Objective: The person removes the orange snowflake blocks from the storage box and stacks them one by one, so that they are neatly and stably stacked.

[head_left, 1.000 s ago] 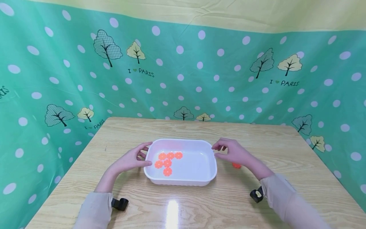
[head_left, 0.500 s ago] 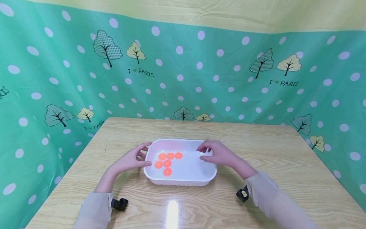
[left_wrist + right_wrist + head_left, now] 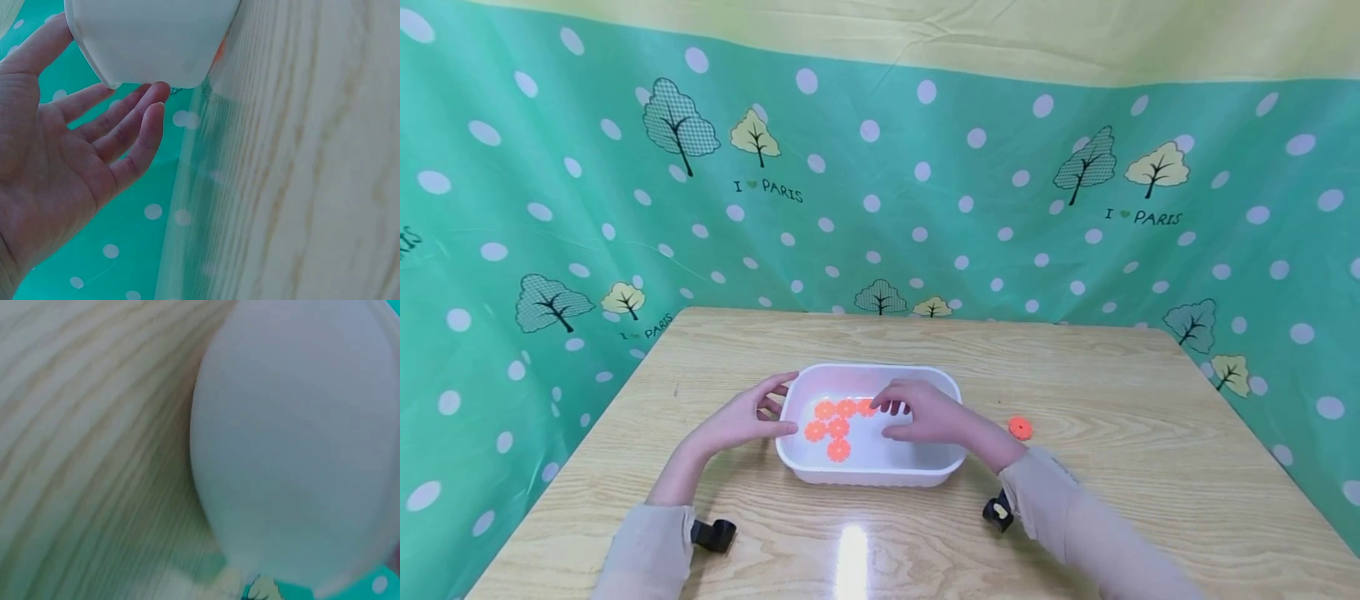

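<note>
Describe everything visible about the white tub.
White, open-topped tub, rectangular with rounded corners, a rolled-looking rim and smooth walls; looks like plastic. It stands upright on the wood-grain table, long sides running left to right. Six orange flower-shaped pieces lie inside, toward the left. The left hand rests against its left end, thumb over the rim. The right hand is over the inside; whether it or the forearm touches the tub can't be told.
</note>
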Demonstrator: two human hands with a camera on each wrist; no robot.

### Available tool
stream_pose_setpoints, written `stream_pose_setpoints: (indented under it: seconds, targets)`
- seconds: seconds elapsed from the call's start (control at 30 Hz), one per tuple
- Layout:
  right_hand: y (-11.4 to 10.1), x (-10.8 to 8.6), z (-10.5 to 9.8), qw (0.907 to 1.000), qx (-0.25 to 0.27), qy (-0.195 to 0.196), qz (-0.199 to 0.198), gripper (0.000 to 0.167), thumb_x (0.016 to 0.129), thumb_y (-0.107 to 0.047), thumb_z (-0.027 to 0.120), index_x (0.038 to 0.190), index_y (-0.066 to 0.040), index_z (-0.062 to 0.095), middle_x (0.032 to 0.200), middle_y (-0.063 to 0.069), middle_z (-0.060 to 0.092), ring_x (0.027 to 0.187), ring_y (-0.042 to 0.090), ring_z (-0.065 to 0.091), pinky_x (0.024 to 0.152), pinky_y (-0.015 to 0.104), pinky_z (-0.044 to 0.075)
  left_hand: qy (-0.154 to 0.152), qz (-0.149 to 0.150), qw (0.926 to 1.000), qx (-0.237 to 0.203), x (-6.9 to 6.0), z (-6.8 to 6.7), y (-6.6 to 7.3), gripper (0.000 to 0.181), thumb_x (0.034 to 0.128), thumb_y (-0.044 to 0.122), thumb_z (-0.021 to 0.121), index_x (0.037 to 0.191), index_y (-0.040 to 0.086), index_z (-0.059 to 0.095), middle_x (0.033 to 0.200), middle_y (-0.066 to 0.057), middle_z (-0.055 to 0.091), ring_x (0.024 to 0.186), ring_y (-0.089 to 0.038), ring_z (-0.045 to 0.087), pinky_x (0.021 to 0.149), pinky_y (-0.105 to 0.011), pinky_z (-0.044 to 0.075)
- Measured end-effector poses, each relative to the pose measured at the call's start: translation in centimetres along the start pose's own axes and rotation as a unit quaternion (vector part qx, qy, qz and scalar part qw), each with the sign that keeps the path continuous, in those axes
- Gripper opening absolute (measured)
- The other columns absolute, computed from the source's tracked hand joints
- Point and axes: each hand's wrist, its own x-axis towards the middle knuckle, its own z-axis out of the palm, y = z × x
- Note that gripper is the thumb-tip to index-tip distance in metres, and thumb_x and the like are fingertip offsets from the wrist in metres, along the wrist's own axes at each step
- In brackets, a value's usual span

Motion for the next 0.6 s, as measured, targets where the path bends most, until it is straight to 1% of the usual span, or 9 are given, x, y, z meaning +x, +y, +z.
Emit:
stream_pose_setpoints:
  seconds: [0.3, 0.47, 0.6]
  targets:
    - [-1.6, 1.6, 1.5, 0.9995, -0.004, -0.030, -0.009, 0.032, 0.079, -0.019, 0.069, 0.109, -0.010, 0.063, 0.096, 0.004, 0.061, 0.085, 0.016, 0.057, 0.075, 0.022, 0.047, -0.003, 0.001, 1.0000, -0.006, 0.1, 0.0, 0.0, 0.078, 0.0765, 0.029, 0.073, 0.140, 0.014, 0.031, 0.119, -0.014, 0.050, 0.098, -0.022, 0.054, 0.082, -0.033, 0.047]
    - [-2.0, 2.4, 2.4, 0.9988, -0.023, -0.041, -0.012, 0.028, 0.080, -0.019, 0.068, 0.107, -0.013, 0.064, 0.096, 0.001, 0.061, 0.084, 0.011, 0.056, 0.073, 0.017, 0.045, -0.002, 0.000, 1.0000, -0.008, 0.0, 0.0, 0.1, 0.077, 0.0767, 0.027, 0.073, 0.140, 0.014, 0.031, 0.119, -0.015, 0.050, 0.098, -0.023, 0.054, 0.082, -0.033, 0.047]
    - [-2.2, 2.9, 3.1, 0.9983, -0.027, -0.051, -0.006, 0.025, 0.080, -0.018, 0.067, 0.105, -0.016, 0.065, 0.096, -0.002, 0.061, 0.083, 0.009, 0.055, 0.072, 0.015, 0.044, -0.004, 0.000, 1.0000, -0.006, 0.0, 0.0, 0.1, 0.077, 0.0772, 0.027, 0.072, 0.141, 0.014, 0.030, 0.119, -0.015, 0.050, 0.098, -0.023, 0.055, 0.081, -0.032, 0.047]
